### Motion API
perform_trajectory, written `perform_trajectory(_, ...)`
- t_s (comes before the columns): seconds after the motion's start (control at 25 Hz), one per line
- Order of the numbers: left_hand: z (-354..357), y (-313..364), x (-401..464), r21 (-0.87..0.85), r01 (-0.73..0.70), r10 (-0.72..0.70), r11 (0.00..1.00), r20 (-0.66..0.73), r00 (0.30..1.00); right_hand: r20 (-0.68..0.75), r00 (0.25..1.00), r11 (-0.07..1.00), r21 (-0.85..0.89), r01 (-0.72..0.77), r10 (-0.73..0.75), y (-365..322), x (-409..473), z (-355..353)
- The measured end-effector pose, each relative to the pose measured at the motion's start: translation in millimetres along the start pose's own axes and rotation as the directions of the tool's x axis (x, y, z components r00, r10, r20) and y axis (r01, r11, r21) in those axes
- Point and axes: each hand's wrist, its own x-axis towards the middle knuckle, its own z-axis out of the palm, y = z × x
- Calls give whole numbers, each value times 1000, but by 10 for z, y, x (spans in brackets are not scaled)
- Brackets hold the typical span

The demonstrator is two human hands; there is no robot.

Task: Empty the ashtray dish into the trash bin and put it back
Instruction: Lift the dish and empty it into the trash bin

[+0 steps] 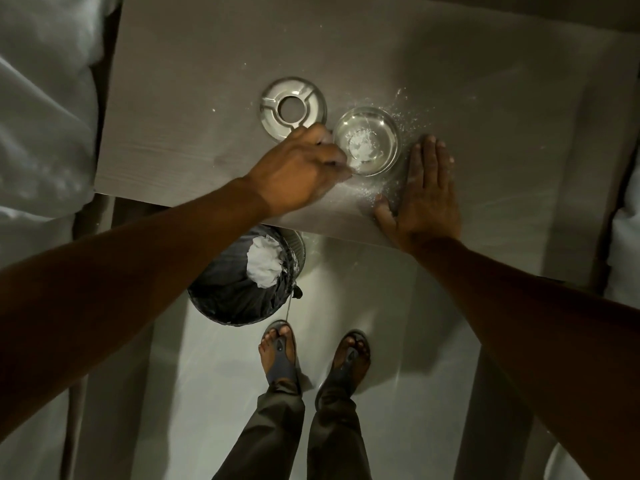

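A clear glass ashtray dish (pixel 375 131) with white ash in its bottom stands on the grey table (pixel 207 46). My left hand (pixel 298 168) grips the dish's near-left rim with closed fingers. My right hand (pixel 424 195) lies flat and open on the table just right of the dish, amid scattered white ash (pixel 405 116). A metal ashtray lid (pixel 293 107) with a round centre hole lies left of the dish. Below the table's front edge stands the trash bin (pixel 242 282), lined with a black bag and holding crumpled white paper.
My two sandalled feet (pixel 313 355) stand on the pale floor; the left foot rests on the bin's pedal. White bedding (pixel 41 98) flanks the table on the left, and more white fabric (pixel 623 254) shows at the right edge.
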Motion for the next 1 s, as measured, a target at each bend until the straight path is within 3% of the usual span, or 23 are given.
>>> perform_trajectory(0.08, 17, -11, 44, -6, 17, -17, 1000, -57, 998, 1, 1000, 1000, 3, 2, -2, 19, 8, 2)
perform_trajectory(0.24, -32, 97, -24, 40, 53, -52, 998, -10, 999, 20, 1000, 1000, -7, 13, -12, 32, -2, 11)
perform_trajectory(0.36, -220, 343, -431, -66, 142, -148, 988, -87, 985, 13, 1000, 1000, -14, 21, -21, 47, -2, 32)
perform_trajectory(0.44, -390, 550, -944, -159, 271, -281, 949, -44, 959, 16, 1000, 1000, -21, 18, -18, 38, -11, 50)
perform_trajectory(0.52, -518, 715, -1474, -325, 454, -478, 830, 5, 878, 2, 1000, 999, -33, 18, -18, 56, -6, 72)
perform_trajectory(0.6, -510, 800, -1889, -531, 594, -651, 605, 99, 752, -15, 1000, 999, -27, 24, -25, 71, -17, 103)
perform_trajectory(0.64, -429, 791, -2018, -658, 634, -736, 407, 175, 654, -24, 999, 999, -24, 22, -22, 82, -16, 114)
perform_trajectory(0.68, -316, 750, -2105, -765, 633, -810, 114, 298, 506, -32, 999, 999, -26, 21, -21, 85, -14, 124)
perform_trajectory(0.72, -184, 683, -2160, -808, 543, -819, -230, 462, 340, -40, 999, 999, -28, 22, -23, 83, -15, 131)
perform_trajectory(0.76, -48, 614, -2189, -765, 407, -761, -499, 611, 217, -48, 999, 999, -29, 24, -26, 82, -19, 131)
perform_trajectory(0.8, 74, 536, -2229, -690, 278, -677, -669, 719, 157, -59, 998, 999, -28, 25, -26, 80, -27, 131)
perform_trajectory(0.88, 291, 361, -2298, -589, 155, -569, -793, 807, 157, -80, 996, 999, -29, 30, -32, 81, -26, 135)
perform_trajectory(1.0, 477, 227, -2432, -544, 116, -491, -831, 815, 306, -93, 995, 999, -31, 44, -47, 81, -21, 133)
